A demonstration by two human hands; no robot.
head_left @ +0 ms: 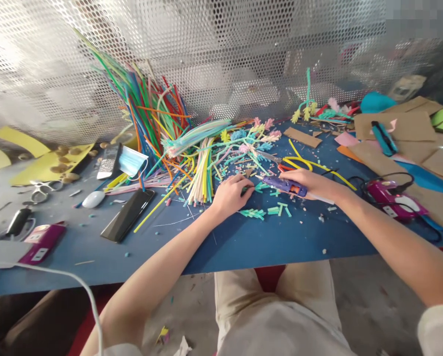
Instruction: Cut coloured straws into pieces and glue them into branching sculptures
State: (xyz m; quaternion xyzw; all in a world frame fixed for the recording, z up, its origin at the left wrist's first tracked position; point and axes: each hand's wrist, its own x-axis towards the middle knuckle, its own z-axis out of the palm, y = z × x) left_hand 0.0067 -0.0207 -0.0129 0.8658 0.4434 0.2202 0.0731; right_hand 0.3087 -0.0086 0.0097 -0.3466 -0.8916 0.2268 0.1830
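My right hand (314, 184) is wrapped round a purple hot glue gun (285, 186), its nozzle pointing left toward my left hand. My left hand (231, 194) lies low over the table with the fingers curled together. Something small and dark shows at its fingertips, too hidden to name. Just beyond those fingertips, close to the nozzle, is a teal piece of pipe cleaner (260, 187). Nearer to me lie a leafy teal sprig (252, 214) and several short cut teal pieces (281, 209). Scissors (271, 157) lie behind the glue gun.
Bundled pipe cleaners (202, 173) and finished-looking coloured sprigs (264, 133) crowd the back, against a perforated metal screen (243, 49). A black phone (128, 216) and white mouse (93, 199) are at left. Cardboard (395, 126) and a magenta power strip (394, 198) with cables are at right.
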